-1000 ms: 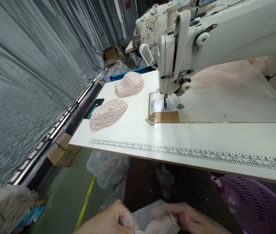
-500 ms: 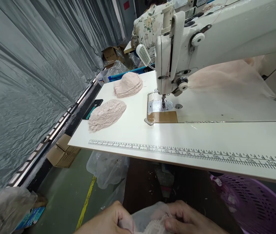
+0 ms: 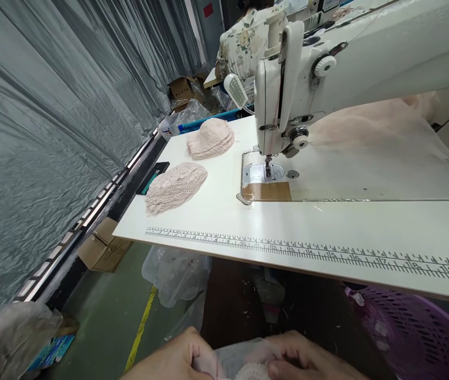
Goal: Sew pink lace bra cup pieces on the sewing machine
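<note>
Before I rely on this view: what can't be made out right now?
All in the head view:
- Lower part of the lace piece: cut off by the bottom edge.
- Left hand's fingertips: cut off or lost in the sheer fabric.
- Purple basket's far side: hidden by the tabletop.
- Smallest ruler markings: too small.

To your left, a wrinkled silver-gray curtain [image 3: 50, 121] hangs down beyond the tabletop [image 3: 216, 221]. A dark, flat object with a teal stripe [image 3: 153, 177] lies near the tabletop's left edge. Below on your left, a closed cardboard box [image 3: 103, 247] sits near yellow tape [image 3: 140, 328] on the green floor [image 3: 101, 316]. A purple perforated basket [image 3: 418, 332] stands at your lower right. Ahead of you, a person in a floral top [image 3: 244, 45] is partly hidden.
</note>
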The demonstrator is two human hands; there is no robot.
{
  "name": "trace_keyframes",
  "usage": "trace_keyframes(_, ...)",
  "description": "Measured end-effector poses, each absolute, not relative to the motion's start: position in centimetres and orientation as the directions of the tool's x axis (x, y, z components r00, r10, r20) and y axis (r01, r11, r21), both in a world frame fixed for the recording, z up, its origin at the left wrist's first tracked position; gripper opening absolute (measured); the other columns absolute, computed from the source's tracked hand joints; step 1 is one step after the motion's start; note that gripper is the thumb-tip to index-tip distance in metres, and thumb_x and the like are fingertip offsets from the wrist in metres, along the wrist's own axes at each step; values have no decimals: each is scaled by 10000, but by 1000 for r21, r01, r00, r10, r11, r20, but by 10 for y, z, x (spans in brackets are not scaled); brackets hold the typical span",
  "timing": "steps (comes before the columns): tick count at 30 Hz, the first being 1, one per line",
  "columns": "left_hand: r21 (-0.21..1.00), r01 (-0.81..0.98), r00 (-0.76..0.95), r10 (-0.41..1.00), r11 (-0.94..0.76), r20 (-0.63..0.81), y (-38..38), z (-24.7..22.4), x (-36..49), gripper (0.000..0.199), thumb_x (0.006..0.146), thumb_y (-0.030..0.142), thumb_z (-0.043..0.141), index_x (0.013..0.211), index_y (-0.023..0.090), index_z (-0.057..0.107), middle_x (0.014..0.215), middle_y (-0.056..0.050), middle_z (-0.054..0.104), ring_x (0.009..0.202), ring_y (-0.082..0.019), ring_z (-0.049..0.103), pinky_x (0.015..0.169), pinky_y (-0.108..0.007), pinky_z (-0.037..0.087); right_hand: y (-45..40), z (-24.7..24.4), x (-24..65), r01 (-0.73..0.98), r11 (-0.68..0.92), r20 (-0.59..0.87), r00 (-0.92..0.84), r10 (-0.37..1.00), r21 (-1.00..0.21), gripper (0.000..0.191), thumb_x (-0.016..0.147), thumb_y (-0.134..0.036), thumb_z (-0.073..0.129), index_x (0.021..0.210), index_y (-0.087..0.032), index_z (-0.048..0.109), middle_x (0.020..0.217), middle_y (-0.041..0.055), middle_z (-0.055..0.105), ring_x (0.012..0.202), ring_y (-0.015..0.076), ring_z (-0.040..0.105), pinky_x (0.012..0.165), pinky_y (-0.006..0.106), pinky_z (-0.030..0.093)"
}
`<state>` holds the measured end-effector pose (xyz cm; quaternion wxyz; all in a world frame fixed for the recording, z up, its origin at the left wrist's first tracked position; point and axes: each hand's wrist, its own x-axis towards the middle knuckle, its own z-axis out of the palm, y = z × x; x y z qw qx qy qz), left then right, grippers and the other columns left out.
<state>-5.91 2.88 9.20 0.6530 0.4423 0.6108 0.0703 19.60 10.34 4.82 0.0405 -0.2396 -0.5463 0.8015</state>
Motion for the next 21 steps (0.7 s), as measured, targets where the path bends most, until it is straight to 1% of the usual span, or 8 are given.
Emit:
trace_keyframes(3, 664, 462, 241, 637, 588, -732, 29, 94, -58, 154, 659, 266, 718, 639, 117, 751, 447, 76, 206, 443, -39, 183, 442, -208, 139, 104, 45, 194, 120, -438, -274, -911, 308, -891, 432, 848, -566, 576, 1038, -219, 749, 832, 22, 653, 796, 179, 555, 744, 272, 392)
trace_keyframes(5, 664, 466, 244, 637, 584, -731, 28, 94, -57, 155, 662, 266, 719, 607, 122, 736, 447, 76, 201, 449, -40, 178, 446, -208, 142, 103, 40, 192, 75, -451, -226, -929, 292, -890, 474, 840, -598, 569, 976, -186, 761, 729, -1, 575, 708, 136, 486, 674, 236, 358)
trace_keyframes(7, 669, 456, 251, 635, 588, -730, 28, 95, -57, 214, 662, 310, 731, 565, 121, 712, 434, 74, 213, 450, -42, 197, 451, -208, 154, 102, 35, 190, 43, -469, -203, -934, 296, -882, 541, 827, -646, 553, 947, -161, 761, 684, -12, 499, 656, 112, 414, 607, 213, 315)
trace_keyframes(9, 670, 437, 257, 630, 601, -733, 28, 95, -57, 296, 656, 378, 746, 529, 118, 687, 417, 71, 222, 443, -43, 210, 452, -211, 157, 100, 31, 187, 25, -501, -201, -932, 301, -865, 587, 816, -681, 537, 948, -154, 758, 669, -16, 466, 630, 101, 376, 574, 202, 289)
trace_keyframes(12, 668, 423, 271, 618, 612, -738, 29, 98, -58, 401, 637, 490, 762, 513, 118, 678, 408, 71, 209, 437, -40, 192, 447, -218, 139, 99, 30, 185, 9, -534, -195, -936, 293, -846, 622, 810, -709, 516, 947, -153, 759, 669, 2, 515, 633, 113, 436, 590, 208, 339)
trace_keyframes(16, 664, 439, 281, 610, 605, -741, 32, 102, -58, 487, 587, 591, 776, 486, 125, 674, 415, 69, 185, 441, -38, 176, 444, -222, 120, 101, 35, 185, -3, -541, -167, -950, 265, -841, 630, 841, -704, 467, 960, -159, 760, 729, 47, 634, 763, 189, 588, 689, 255, 436)
trace_keyframes(18, 668, 438, 296, 605, 602, -739, 33, 103, -57, 503, 598, 593, 768, 458, 122, 660, 418, 68, 181, 442, -36, 176, 444, -223, 124, 101, 35, 187, 15, -524, -183, -945, 270, -852, 636, 842, -714, 456, 964, -170, 762, 743, 48, 651, 760, 184, 592, 690, 251, 441)
trace_keyframes(21, 677, 428, 305, 609, 598, -732, 34, 103, -56, 499, 617, 560, 772, 441, 112, 642, 430, 69, 177, 449, -33, 157, 448, -233, 98, 99, 31, 190, 71, -476, -235, -926, 294, -877, 674, 820, -749, 451, 956, -172, 770, 688, 35, 622, 639, 135, 525, 606, 225, 418)
